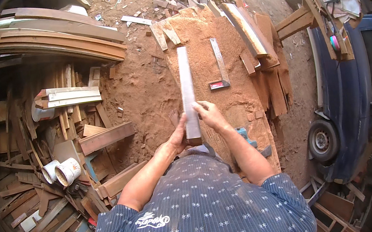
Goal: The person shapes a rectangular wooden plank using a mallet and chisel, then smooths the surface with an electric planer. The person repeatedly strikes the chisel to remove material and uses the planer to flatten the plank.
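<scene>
A long, narrow wooden board (185,78), pale on its upper face, points away from my body. My left hand (179,131) grips its left edge near the close end, with the fingers partly hidden beneath. On the opposite edge, my right hand (210,114) holds the board with bent fingers, slightly farther from my body. Beyond my right hand, a try square (220,64) with a red and black handle lies on the sawdust-covered work surface (193,30). A teal power tool (246,136) sits beside my right forearm and is partly covered by it.
Stacked planks (53,35) and piled offcuts (46,228) fill the left side, with white buckets (68,171) among them. Thick boards (250,32) lie along the work surface's right edge. A dark blue vehicle (349,104) stands at right, below a wooden frame (298,21).
</scene>
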Demonstrator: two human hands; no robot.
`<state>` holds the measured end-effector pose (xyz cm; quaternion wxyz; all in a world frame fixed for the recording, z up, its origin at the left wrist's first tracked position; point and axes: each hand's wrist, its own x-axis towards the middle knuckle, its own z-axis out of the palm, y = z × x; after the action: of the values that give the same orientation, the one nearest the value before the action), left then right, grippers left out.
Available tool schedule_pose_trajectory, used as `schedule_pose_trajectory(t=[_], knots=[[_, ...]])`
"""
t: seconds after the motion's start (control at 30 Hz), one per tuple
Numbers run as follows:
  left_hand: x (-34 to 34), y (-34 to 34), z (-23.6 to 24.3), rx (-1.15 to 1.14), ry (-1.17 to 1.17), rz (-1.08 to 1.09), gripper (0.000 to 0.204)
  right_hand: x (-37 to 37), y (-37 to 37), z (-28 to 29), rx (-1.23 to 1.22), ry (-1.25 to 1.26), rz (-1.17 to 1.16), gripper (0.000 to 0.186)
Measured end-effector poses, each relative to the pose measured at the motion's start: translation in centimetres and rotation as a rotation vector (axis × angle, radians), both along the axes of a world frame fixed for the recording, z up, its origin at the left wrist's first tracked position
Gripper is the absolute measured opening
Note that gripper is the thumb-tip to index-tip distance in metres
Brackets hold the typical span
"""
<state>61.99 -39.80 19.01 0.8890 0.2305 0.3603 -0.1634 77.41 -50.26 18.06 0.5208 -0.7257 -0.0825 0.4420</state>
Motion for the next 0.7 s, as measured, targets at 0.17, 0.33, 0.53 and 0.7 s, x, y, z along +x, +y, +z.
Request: schedule_pose_trajectory(t=[0.17,0.33,0.53,0.7], knots=[[0.5,1.9,3.4,-0.261,-0.122,0.279,0.096,5.6,-0.5,-6.9,-0.22,-0.334,0.011,0.045],[0.8,4.7,5.1,-0.351,-0.148,0.344,0.098,10.2,-0.2,-13.9,-0.57,-0.619,0.263,0.068],[0.2,7.5,5.7,-0.427,-0.113,0.376,0.097,12.9,0.4,-18.0,-0.838,-0.76,0.125,0.078],[-1.1,8.0,4.3,-0.227,-0.007,0.262,0.093,14.5,0.5,-17.6,-0.823,-0.594,-0.077,0.109]])
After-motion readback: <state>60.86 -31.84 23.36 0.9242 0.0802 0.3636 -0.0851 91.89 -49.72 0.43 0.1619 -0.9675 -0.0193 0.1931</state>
